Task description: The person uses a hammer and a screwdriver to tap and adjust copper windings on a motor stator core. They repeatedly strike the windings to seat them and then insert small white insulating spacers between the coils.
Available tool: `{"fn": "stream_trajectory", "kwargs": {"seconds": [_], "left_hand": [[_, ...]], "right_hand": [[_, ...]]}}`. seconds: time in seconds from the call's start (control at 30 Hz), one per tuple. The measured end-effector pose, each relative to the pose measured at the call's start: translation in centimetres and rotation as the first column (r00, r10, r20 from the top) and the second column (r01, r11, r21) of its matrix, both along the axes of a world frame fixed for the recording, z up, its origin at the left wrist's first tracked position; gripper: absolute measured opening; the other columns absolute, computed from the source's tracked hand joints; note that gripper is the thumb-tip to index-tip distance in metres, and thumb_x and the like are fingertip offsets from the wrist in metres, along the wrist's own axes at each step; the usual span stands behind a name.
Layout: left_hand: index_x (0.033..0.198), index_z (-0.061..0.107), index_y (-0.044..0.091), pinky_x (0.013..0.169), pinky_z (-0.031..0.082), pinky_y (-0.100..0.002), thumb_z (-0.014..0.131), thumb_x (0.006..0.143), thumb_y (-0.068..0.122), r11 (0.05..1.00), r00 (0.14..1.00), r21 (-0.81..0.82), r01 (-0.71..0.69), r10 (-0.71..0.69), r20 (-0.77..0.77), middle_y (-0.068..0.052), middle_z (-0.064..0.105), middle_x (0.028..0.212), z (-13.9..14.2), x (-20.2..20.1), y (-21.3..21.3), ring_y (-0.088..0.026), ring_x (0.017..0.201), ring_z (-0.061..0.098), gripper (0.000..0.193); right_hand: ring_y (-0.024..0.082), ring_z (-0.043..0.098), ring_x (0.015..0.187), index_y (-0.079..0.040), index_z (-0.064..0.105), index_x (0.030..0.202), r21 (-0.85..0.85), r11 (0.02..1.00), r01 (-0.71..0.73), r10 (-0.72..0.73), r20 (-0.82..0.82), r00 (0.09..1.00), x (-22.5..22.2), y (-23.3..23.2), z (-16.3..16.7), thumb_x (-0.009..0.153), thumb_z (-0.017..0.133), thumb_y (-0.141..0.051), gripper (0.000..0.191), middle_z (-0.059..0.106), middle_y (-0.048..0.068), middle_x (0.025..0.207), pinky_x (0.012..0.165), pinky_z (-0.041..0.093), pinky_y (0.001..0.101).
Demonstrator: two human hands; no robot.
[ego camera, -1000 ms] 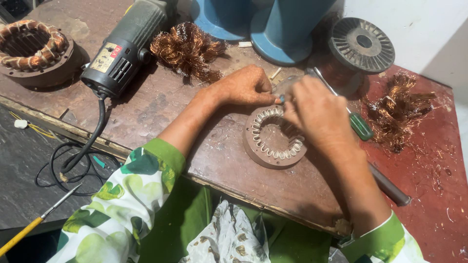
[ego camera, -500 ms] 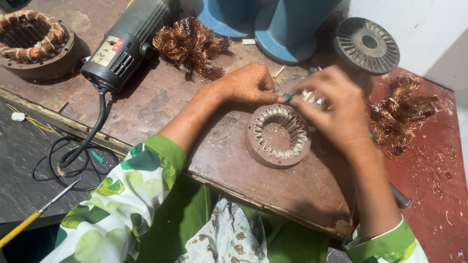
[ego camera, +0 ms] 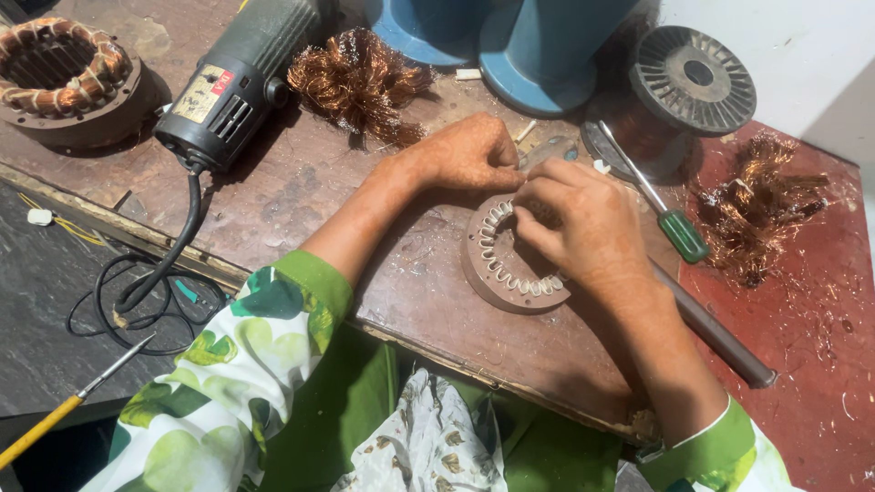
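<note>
Both hands are bunched up over a round metal motor ring point(ego camera: 510, 269) lying flat on the worn brown surface point(ego camera: 301, 196). The left hand point(ego camera: 469, 150) has its fingers curled shut, tips meeting the right ones at the ring's far edge. The right hand point(ego camera: 583, 223) has its fingers pinched together on the ring's inner rim; can't tell what's between them. Just beyond the right fingers lies a green-handled screwdriver point(ego camera: 670, 219), a wire spool point(ego camera: 684, 87) behind it. Beyond the left fingers there's a copper wire tangle point(ego camera: 360, 82) and a power tool point(ego camera: 237, 87).
</note>
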State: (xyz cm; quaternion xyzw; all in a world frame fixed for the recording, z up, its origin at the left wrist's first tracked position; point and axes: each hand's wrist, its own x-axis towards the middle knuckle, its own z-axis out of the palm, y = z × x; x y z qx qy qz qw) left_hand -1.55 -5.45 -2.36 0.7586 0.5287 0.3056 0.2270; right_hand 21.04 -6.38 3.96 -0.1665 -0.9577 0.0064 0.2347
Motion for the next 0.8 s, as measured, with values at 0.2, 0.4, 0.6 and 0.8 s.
{"fn": "stream_trajectory", "kwargs": {"seconds": [0.2, 0.4, 0.6, 0.8], "left_hand": [[0.059, 0.064, 0.005, 0.048, 0.040, -0.039, 0.068, 0.082, 0.034, 0.999, 1.000, 0.026, 0.029, -0.029, -0.002, -0.007, 0.056, 0.050, -0.4, -0.2, 0.4, -0.015, 0.046, 0.048, 0.037], [0.062, 0.063, 0.003, 0.050, 0.042, -0.038, 0.068, 0.076, 0.029, 0.994, 0.998, 0.095, 0.061, -0.062, 0.008, -0.009, 0.056, 0.053, -1.1, -0.6, 0.7, -0.016, 0.048, 0.051, 0.030], [0.056, 0.063, 0.008, 0.048, 0.043, -0.036, 0.071, 0.076, 0.029, 1.000, 1.000, 0.012, 0.010, -0.010, 0.007, -0.004, 0.058, 0.051, -1.3, -0.5, 1.0, -0.012, 0.047, 0.051, 0.030], [0.056, 0.064, 0.011, 0.045, 0.039, -0.033, 0.073, 0.085, 0.040, 1.000, 0.999, -0.010, 0.026, -0.026, 0.039, 0.000, 0.056, 0.049, -1.2, -0.5, 0.7, -0.010, 0.045, 0.047, 0.042]], "right_hand": [[0.025, 0.064, 0.092, -0.005, 0.066, 0.093, 0.102, 0.993, -0.059, 0.057, 0.025, 0.998, -0.3, -0.4, -0.1, 0.077, 0.077, -0.014, 0.021, 0.063, 0.005, 0.097, 0.070, 0.053, 0.0399], [0.027, 0.064, 0.091, -0.005, 0.064, 0.090, 0.091, 0.981, -0.173, 0.169, 0.054, 0.984, -0.7, 0.6, -0.1, 0.078, 0.074, -0.009, 0.016, 0.059, 0.008, 0.093, 0.073, 0.053, 0.0412], [0.027, 0.066, 0.088, -0.001, 0.064, 0.102, 0.067, 0.992, -0.103, 0.091, 0.159, 0.983, -1.3, 1.0, -0.9, 0.078, 0.071, -0.006, 0.025, 0.059, 0.011, 0.097, 0.074, 0.057, 0.0410], [0.026, 0.068, 0.088, -0.002, 0.064, 0.097, 0.087, 0.996, -0.013, -0.002, 0.169, 0.986, -0.9, 1.1, -1.2, 0.082, 0.072, -0.011, 0.020, 0.061, 0.011, 0.098, 0.069, 0.057, 0.0414]]}}
